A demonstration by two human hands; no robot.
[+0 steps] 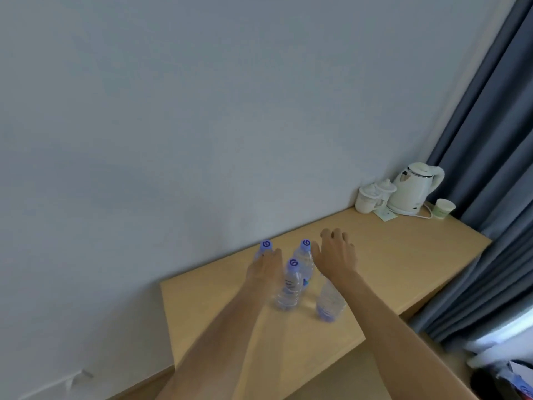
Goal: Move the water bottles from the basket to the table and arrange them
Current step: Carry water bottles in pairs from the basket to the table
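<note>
- Starting at the left, your left hand (264, 269) sits against the far-left bottle (264, 249), right under its blue cap; the fingers fold away behind the bottle, so I cannot tell whether they are clamped on it or only resting there.
- Steady that bottle low on the body if you can: these clear plastic ones look light and tall, and my guess is a push up by the cap would tip it.
- Moving across, the front bottle (290, 287) stands upright just beside your left wrist, close enough that a careless forearm could knock it.
- Behind it, the middle back bottle (305, 256) stands upright between your two hands, cap showing.
- Next along, your right hand (336, 252) hovers palm down with the fingers spread apart, holding nothing, thumb close to that middle bottle.
- Under your right wrist stands the right-hand bottle (330, 301), its top hidden by your arm, so lift that wrist clear before you sweep sideways.
- All four bottles are on the table (403, 269), bunched near its left front, so this reads as the arranging step; slide them into an even row one at a time, bases flat.
- Far right, the kettle (414, 189) and cups (372, 196) sit well apart by the curtain (490, 140).
- I cannot make out the basket for certain; something dark shows at the bottom-right corner.
</note>
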